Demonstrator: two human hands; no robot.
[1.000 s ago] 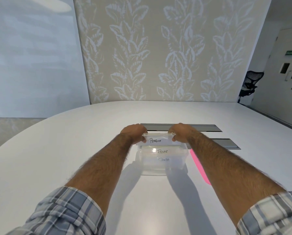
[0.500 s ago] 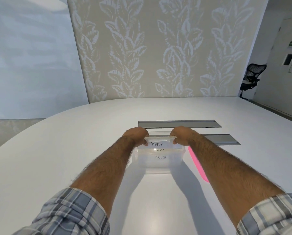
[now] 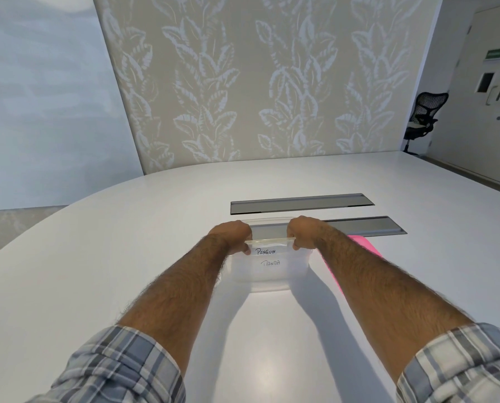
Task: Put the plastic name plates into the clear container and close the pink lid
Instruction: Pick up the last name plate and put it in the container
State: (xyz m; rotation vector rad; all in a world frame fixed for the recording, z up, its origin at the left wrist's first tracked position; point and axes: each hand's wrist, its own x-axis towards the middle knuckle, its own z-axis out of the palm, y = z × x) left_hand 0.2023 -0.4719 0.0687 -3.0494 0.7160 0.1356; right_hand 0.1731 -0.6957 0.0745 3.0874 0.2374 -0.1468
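Note:
A clear plastic container (image 3: 267, 279) stands on the white table straight ahead of me. My left hand (image 3: 233, 235) and my right hand (image 3: 304, 231) each grip one end of a clear name plate (image 3: 269, 246) marked PENGUIN, held across the container's opening and partly sunk into it. Through the clear front wall another plate marked PANDA (image 3: 270, 263) shows lower inside. The pink lid (image 3: 362, 251) lies flat on the table just right of the container, largely hidden behind my right forearm.
Two grey recessed cable panels, the far one (image 3: 301, 203) and the near one (image 3: 368, 226), are set into the table beyond the container. A black office chair (image 3: 423, 120) stands far right by a door. The white tabletop (image 3: 126, 257) spreads wide on both sides.
The PENGUIN plate has sunk lower into the container, now covering the BEAR plate seen earlier. Both hands moved down with it.

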